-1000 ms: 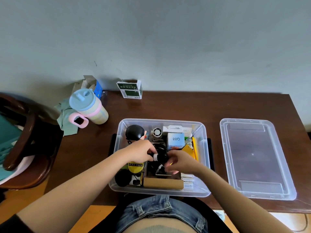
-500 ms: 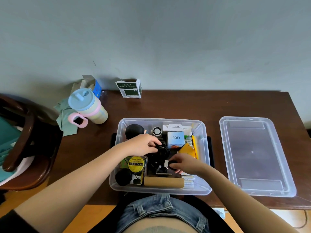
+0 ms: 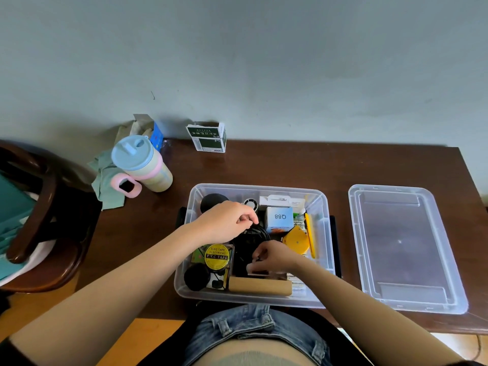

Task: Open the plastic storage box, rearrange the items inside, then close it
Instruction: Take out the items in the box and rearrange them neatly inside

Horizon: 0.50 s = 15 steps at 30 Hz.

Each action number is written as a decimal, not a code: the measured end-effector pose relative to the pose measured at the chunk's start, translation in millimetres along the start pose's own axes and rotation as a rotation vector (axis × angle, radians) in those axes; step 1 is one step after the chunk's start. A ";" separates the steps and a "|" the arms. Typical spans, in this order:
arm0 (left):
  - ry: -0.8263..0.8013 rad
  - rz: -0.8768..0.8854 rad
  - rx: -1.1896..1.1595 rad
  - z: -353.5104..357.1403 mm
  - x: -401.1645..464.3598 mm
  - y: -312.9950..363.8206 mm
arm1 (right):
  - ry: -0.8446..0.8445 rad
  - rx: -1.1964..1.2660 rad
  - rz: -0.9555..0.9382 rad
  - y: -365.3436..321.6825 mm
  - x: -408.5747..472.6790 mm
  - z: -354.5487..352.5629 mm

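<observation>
The clear plastic storage box (image 3: pixel 323 204) stands open on the brown table, near its front edge. Its clear lid (image 3: pixel 404 247) lies flat to the right. Both my hands are inside the box over a coiled black cable (image 3: pixel 250 244) in its middle. My left hand (image 3: pixel 227 220) pinches the cable's upper loop with curled fingers. My right hand (image 3: pixel 272 256) pinches the cable's white plug end lower down. Around the cable lie a yellow PVC tape roll (image 3: pixel 217 256), a white Q88 carton (image 3: pixel 279 219), a yellow tool (image 3: pixel 297 240) and a brown tube (image 3: pixel 260 286).
A pastel tumbler (image 3: pixel 140 165) with a pink handle stands at the table's left, beside a green cloth (image 3: pixel 105 180). A green and white carton (image 3: pixel 208 137) stands against the wall. A dark wooden chair (image 3: pixel 34 215) is left of the table.
Both hands lowered the black cable deeper into the box. My left hand shifted up to the coil's far side while my right hand dropped toward the near side with the plug end.
</observation>
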State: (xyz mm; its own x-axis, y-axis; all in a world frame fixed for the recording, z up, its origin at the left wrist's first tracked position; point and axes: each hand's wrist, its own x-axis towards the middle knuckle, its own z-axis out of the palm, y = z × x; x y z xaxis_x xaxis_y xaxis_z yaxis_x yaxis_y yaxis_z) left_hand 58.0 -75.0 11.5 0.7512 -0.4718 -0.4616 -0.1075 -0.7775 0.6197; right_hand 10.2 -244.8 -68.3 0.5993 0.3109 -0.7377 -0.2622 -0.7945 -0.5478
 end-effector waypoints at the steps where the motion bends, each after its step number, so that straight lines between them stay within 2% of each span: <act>1: -0.028 0.006 0.019 -0.8 -0.4 0.1 | -0.015 0.050 0.029 1.1 0.2 -3.2; 4: -0.228 0.053 0.125 0.2 -2.5 4.8 | 0.006 -0.017 0.133 4.7 1.3 -6.6; 7: -0.477 0.101 0.319 12.7 -2.1 14.0 | -0.154 -0.124 0.159 1.6 0.2 0.1; 9: -0.601 0.064 0.413 23.7 0.1 18.2 | -0.183 -0.140 0.156 -0.1 0.4 1.7; 12: -0.707 0.002 0.512 32.1 2.4 22.6 | -0.119 -0.032 0.148 2.7 -0.1 2.5; 15: -0.737 0.008 0.580 33.6 1.9 24.3 | -0.014 0.134 0.166 10.4 -1.3 7.0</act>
State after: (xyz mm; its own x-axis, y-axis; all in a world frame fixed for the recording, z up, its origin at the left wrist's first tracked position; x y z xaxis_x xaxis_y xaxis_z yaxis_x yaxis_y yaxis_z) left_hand 35.0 -108.7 4.4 0.1685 -0.4680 -0.8675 -0.5676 -0.7656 0.3028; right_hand 1.3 -249.8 -75.8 0.5294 0.1892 -0.8270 -0.4551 -0.7594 -0.4650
